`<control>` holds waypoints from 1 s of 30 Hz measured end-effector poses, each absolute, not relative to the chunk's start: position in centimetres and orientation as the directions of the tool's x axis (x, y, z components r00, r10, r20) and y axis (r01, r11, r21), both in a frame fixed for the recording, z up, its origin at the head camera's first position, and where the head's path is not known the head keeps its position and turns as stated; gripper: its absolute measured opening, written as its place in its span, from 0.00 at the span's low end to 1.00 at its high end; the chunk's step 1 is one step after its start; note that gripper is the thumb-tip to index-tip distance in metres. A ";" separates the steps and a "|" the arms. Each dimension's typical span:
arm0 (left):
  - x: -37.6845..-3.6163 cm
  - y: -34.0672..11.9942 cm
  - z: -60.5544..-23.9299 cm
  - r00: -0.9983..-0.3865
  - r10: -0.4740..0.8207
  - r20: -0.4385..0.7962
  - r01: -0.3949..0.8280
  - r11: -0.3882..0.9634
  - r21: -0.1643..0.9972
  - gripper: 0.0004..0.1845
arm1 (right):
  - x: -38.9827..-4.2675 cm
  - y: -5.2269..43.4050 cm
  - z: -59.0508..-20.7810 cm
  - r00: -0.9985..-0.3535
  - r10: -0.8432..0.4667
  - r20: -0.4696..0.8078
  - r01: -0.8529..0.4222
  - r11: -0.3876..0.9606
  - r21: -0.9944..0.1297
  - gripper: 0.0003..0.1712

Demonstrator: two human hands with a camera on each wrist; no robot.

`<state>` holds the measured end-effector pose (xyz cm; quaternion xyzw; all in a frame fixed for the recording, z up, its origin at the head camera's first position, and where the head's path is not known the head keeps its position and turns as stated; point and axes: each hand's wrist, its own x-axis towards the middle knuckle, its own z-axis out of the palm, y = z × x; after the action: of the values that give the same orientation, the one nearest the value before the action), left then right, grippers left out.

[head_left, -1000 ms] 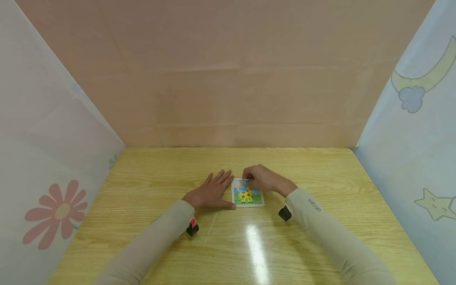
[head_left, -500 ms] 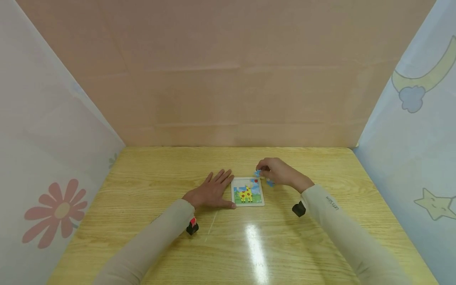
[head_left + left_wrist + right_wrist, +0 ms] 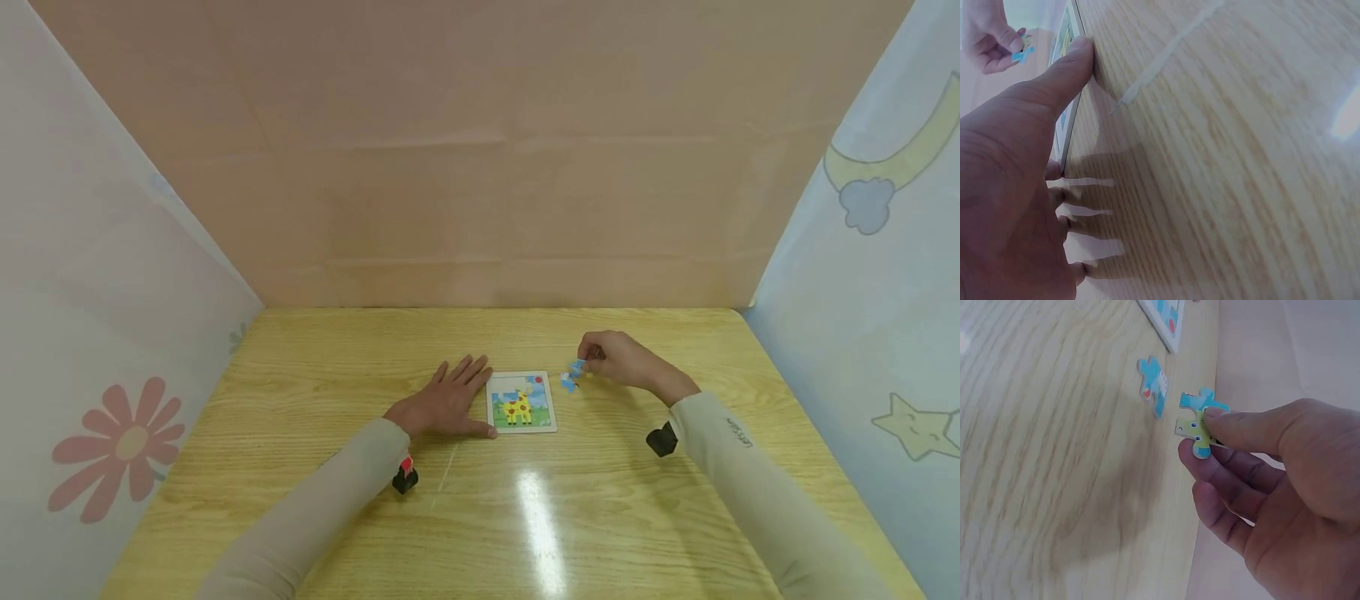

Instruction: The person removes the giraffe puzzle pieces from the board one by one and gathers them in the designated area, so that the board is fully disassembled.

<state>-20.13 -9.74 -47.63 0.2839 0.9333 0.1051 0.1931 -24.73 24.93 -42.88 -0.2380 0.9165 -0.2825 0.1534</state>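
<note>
The giraffe jigsaw puzzle (image 3: 522, 410) lies in a white-rimmed square tray, its picture partly filled, with a pale area at the upper left. My left hand (image 3: 447, 406) rests on the table with fingers spread, its thumb tip at the tray's near-left corner and fingertips at its far-left edge. Just right of the tray, my right hand (image 3: 626, 360) pinches a blue and yellow-green puzzle piece (image 3: 1196, 428) with small printed eyes between thumb and fingers, raised over the table. Part of that piece is hidden by the thumb. Another blue puzzle piece (image 3: 1154, 384) lies loose beneath, between hand and tray.
The wood-grain table (image 3: 337, 517) carries a pale streak near the left hand and a bright light reflection in front of the tray. A brown panel (image 3: 510, 208) stands along its back edge. Printed fabric walls (image 3: 112, 275) rise on both sides.
My right hand has moved off the puzzle and out to the right, a piece in its fingers, uncovering the tray's upper right and the loose piece. The left hand has stayed put.
</note>
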 end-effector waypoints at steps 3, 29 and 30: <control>-20.2 -9.7 -47.7 -0.764 0.570 -0.301 0.487 0.817 0.308 0.61 | -24.7 25.7 -43.1 -0.837 -0.523 -0.161 -0.339 0.727 -0.597 0.02; -19.9 -9.7 -47.4 -0.766 0.568 -0.300 0.478 0.816 0.324 0.60 | -25.3 27.0 -45.8 -0.852 -0.499 -0.159 -0.341 0.760 -0.553 0.07; -20.0 -9.7 -47.4 -0.766 0.568 -0.300 0.478 0.816 0.325 0.60 | -25.3 27.0 -45.8 -0.852 -0.499 -0.158 -0.341 0.758 -0.555 0.07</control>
<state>-19.96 -9.73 -47.38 0.2804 0.9326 0.1154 0.1956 -25.30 26.99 -45.78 -0.2269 0.9256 -0.2632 0.1499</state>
